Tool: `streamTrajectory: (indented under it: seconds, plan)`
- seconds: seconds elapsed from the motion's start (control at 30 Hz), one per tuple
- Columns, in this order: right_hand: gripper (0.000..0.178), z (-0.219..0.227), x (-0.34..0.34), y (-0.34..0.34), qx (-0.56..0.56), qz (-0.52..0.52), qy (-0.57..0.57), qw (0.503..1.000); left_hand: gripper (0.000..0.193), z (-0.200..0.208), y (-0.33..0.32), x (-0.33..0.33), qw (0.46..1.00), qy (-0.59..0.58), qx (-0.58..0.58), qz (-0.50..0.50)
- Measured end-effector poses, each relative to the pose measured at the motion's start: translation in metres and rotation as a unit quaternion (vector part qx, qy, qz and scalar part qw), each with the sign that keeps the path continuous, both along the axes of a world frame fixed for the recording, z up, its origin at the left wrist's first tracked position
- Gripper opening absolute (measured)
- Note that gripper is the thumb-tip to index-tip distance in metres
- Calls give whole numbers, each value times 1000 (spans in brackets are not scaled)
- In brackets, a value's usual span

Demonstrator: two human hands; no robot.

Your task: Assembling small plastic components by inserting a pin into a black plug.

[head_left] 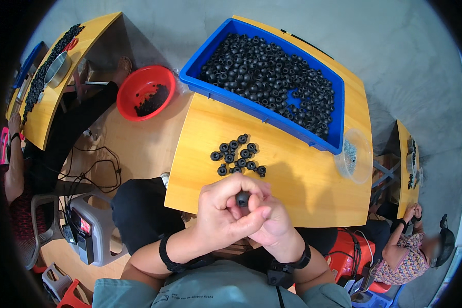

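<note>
Here are your hands, meeting over the near edge of the yellow table (210,123), black bands (165,251) on both wrists. Your left hand (223,208) is curled tight, thumb and forefinger making a ring, and right there in the ring sits the black knob (243,199), gripped. Your right hand (273,222) comes in against it from the other side, fingers bent in; whether they pinch the knob too, I cannot tell.

Look at that knob: its rounded face is turned up toward your head camera. The rest is hidden among your fingers, so the line of its long axis can't be read. It lies between your 2 palms, nearer the left forefinger, up off the table.

Just beyond your knuckles, about 12 loose black parts (241,162) lie in a loose cluster, several showing a ringed hole. Farther on, the blue tray (264,113) sits aslant, heaped with more, and near its right-hand corner stands a clear tub (364,164) holding small silvery pieces. Out left, on the floor, a red basin (138,84) holds dark bits. Farther right, a person in a patterned top (403,259) sits by another table (403,195).
</note>
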State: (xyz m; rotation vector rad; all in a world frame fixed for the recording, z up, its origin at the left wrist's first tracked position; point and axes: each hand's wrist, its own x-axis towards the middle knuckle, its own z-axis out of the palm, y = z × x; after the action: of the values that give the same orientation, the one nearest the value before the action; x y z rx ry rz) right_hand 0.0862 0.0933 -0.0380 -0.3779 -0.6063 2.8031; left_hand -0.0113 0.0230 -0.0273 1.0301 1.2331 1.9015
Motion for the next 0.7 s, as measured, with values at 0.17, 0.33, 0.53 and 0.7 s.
streamTrajectory:
  seconds: [0.17, 0.33, 0.53, 0.7]
  plan:
    - [38, 11, -1, 1, 3, 63, 49, 997, 41, 12, -9, -4, 997, 45, 54, 12]
    - [42, 8, -3, 0, -29, 36, 124, 991, 28, 19, -8, -9, 983, 153, 37, 99]
    - [39, 6, 1, 5, -27, 46, 119, 991, 28, 27, -10, -22, 960, 275, 20, 53]
    - [36, 3, 2, 6, -12, 44, 125, 991, 25, 25, -9, -21, 957, 284, 19, 53]
